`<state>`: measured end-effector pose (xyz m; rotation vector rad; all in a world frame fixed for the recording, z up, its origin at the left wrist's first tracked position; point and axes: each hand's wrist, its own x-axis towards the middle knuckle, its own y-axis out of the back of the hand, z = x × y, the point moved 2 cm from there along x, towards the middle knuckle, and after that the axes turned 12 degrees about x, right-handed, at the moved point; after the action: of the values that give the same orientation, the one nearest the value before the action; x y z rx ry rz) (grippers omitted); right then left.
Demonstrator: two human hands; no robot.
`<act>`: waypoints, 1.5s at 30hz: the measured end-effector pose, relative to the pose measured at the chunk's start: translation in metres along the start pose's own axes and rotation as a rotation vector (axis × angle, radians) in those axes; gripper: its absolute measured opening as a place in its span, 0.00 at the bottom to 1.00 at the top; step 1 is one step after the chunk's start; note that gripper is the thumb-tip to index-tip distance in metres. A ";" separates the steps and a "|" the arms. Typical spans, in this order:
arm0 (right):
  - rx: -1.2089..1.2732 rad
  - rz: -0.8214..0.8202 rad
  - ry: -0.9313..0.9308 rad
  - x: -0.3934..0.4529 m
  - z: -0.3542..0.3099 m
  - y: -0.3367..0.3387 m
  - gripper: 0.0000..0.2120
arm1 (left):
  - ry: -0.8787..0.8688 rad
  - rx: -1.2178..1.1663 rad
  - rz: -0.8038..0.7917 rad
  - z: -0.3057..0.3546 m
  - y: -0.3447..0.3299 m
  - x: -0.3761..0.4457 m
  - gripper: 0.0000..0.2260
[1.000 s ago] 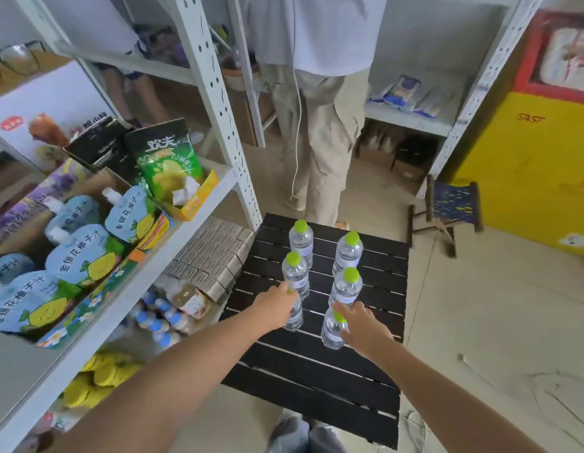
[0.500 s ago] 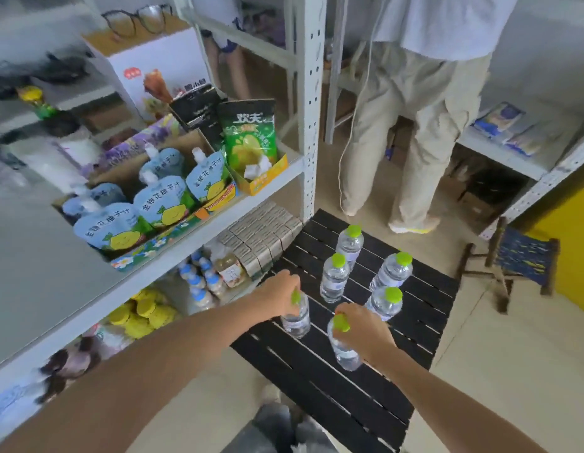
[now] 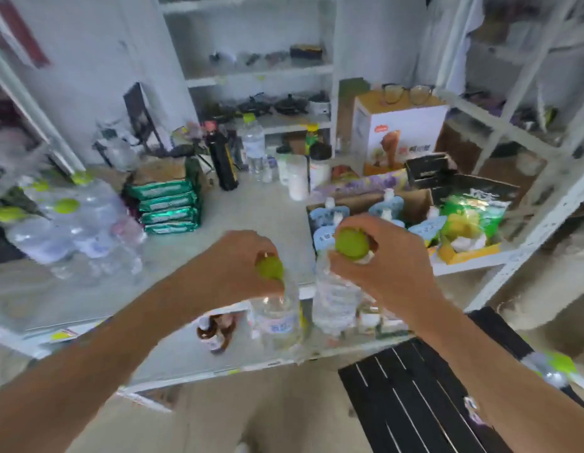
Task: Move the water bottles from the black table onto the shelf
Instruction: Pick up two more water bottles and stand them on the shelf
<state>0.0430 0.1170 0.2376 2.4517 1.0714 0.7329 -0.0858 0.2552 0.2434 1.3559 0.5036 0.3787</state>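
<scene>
above shelf: two water bottles gripped by caps, left hand and right hand fingers curled tight; neither set down; probably more on black table.

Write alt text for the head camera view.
Each hand, left hand and right hand, grips a green-capped water bottle, left bottle and right bottle, near the cap, held up before a cluttered grey shelf. The black table shows at lower right.
</scene>
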 end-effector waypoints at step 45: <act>-0.185 -0.359 0.099 0.252 -0.056 -0.330 0.23 | 0.251 0.108 0.102 -0.339 0.038 0.138 0.19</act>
<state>-0.0316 0.5268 0.1913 2.0129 1.3670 0.7998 -0.1547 0.6155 0.2185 1.4497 0.6712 0.6180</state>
